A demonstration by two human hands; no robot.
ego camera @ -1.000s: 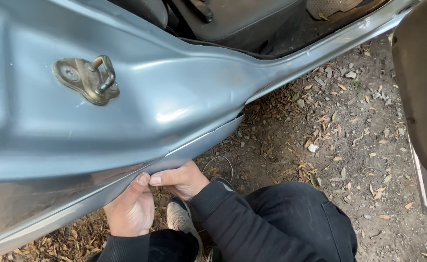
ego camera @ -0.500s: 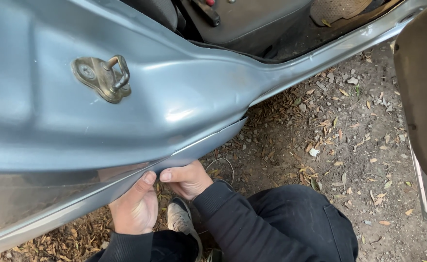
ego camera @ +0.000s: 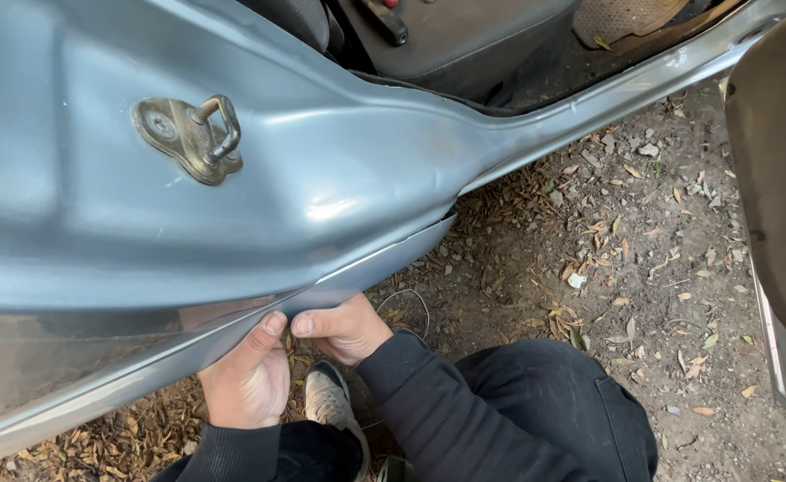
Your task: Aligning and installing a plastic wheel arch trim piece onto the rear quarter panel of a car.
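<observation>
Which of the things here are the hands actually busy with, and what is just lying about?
In hand:
- left hand and right hand, thumbs pressed on the lower edge of the blue car body panel

Lying about:
- metal door striker
- dry leaves on the dirt
- thin wire loop
- grey shoe

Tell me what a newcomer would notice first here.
The blue-grey car body panel fills the upper left, with a metal door striker bolted to it. Below, the left hand and right hand press thumbs against the panel's lower edge, above leaf-strewn dirt.
</observation>
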